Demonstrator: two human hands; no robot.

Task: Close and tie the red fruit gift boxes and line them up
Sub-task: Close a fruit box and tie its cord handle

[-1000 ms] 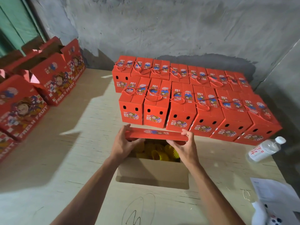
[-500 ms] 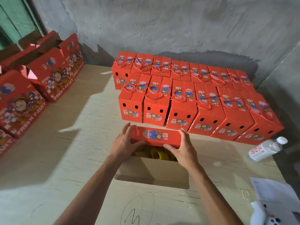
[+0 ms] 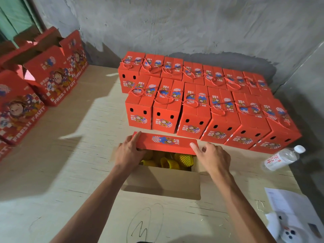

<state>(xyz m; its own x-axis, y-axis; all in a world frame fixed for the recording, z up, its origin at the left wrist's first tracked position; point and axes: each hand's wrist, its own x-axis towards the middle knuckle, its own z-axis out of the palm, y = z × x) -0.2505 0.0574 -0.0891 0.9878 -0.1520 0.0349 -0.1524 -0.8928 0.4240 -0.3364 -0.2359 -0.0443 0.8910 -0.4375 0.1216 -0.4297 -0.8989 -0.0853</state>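
Nearest on the pale wooden counter [image 3: 52,172] stands the open gift box [image 3: 163,181], its plain brown near flap [image 3: 163,183] folded outward toward the person. Inside lie yellow fruits in foam netting [image 3: 182,159]. The far red flap [image 3: 166,143], printed with a cartoon figure, is tilted over the opening. The left hand [image 3: 128,153] has its grip curled round the flap's left end; the right hand [image 3: 213,159] rests at the flap's right end with its grip spread, fingers mostly straight. To the right lie a plastic water bottle [image 3: 280,157] on its side and white papers [image 3: 294,213]. Just behind the open box, two rows of closed red boxes [image 3: 201,102] stand side by side, cord handles looped on top. Unclosed red boxes [image 3: 43,81] stand along the left. A rough grey concrete wall [image 3: 175,23] backs the counter.
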